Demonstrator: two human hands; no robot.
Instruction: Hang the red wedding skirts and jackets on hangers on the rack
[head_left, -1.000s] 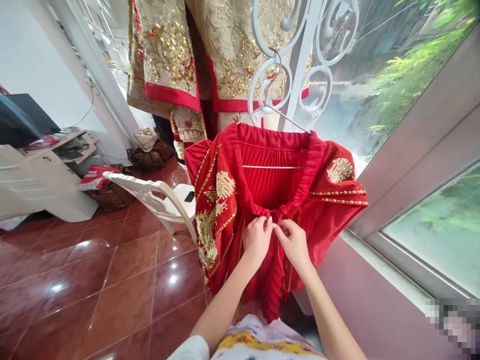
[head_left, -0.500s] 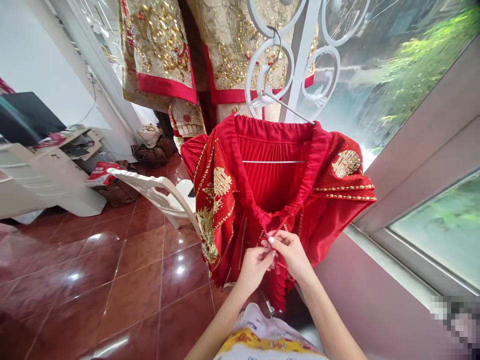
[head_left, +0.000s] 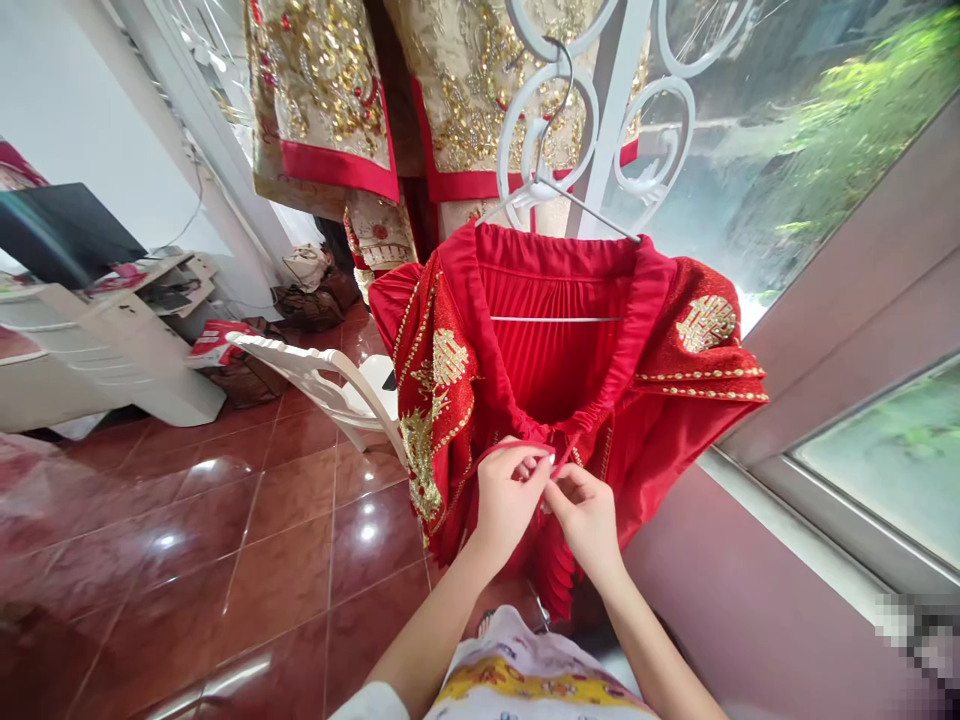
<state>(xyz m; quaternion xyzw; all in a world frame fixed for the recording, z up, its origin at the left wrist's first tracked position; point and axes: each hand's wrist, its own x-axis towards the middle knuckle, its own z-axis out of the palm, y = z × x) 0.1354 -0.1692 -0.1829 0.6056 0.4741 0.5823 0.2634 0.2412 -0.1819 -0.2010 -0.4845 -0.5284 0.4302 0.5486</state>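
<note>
A red pleated skirt with gold embroidery and beading hangs by its gathered waistband from a wire hanger. At the front of the waistband, a thin red drawstring runs down to my hands. My left hand is closed, thumb and fingers pinching the drawstring. Close beside it, fingertips nearly touching, my right hand also pinches the drawstring. How the cord crosses between the fingers is partly hidden.
White scrollwork metal holds the hanger. Behind hang cream garments with gold beading and red hems. A white chair stands left of the skirt; farther left is a desk with a monitor. A window is on the right.
My left hand has risen to the waistband, drawing a strand of cord leftward. My right hand has dropped slightly and now sits lower beside it. The view has shifted a little.
</note>
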